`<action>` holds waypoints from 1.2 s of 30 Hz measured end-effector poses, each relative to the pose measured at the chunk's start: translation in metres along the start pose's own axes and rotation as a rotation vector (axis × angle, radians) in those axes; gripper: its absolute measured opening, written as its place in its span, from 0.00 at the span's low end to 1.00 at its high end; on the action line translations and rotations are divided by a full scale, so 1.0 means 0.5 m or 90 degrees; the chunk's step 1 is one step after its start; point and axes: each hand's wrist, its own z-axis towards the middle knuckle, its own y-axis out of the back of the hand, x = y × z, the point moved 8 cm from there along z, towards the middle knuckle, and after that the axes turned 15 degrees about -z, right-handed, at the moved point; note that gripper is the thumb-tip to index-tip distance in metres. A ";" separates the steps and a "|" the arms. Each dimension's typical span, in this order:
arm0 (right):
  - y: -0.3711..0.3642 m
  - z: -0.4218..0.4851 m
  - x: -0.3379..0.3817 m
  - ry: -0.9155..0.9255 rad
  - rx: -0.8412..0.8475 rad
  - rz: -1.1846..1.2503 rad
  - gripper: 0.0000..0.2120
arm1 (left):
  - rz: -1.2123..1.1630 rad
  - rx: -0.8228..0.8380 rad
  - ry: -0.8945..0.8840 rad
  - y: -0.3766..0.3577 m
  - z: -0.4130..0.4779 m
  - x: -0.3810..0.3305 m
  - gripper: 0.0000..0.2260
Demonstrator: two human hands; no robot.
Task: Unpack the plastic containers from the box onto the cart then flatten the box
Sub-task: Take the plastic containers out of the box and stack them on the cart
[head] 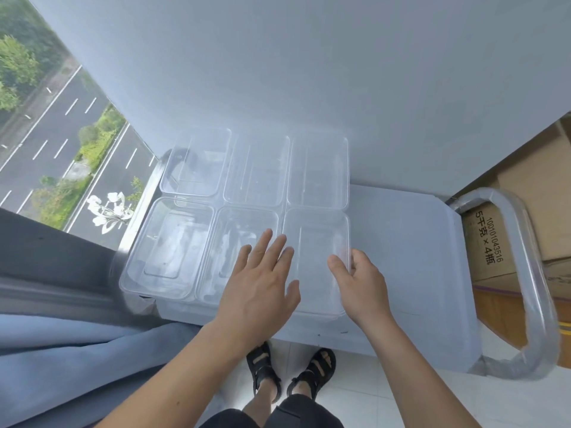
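Several clear plastic containers stand in two rows on the pale grey cart top [401, 242]. The near-right container [315, 242] has my right hand [358, 282] pinching its right rim between thumb and fingers. My left hand [262, 282] hovers flat with fingers spread over the seam between that container and the near-middle container [241, 233]. A cardboard box [485, 242] with printed black characters stands beyond the cart's right end, partly hidden by the cart handle.
The wrapped metal cart handle [522, 261] loops at the right end. A window [61, 134] to the left looks down on a road. A grey-blue curtain [77, 359] hangs at the lower left. My sandalled feet [293, 375] stand on white floor tiles.
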 end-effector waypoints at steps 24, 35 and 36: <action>-0.001 -0.016 -0.001 -0.026 -0.015 0.005 0.09 | -0.016 -0.011 -0.075 0.004 0.004 0.012 0.22; 0.045 -0.088 -0.010 -0.039 -0.072 -0.031 0.25 | -0.030 0.027 -0.101 0.017 0.005 0.001 0.28; 0.055 -0.098 -0.013 -0.033 -0.080 -0.035 0.25 | -0.040 0.027 -0.100 0.022 0.006 -0.009 0.29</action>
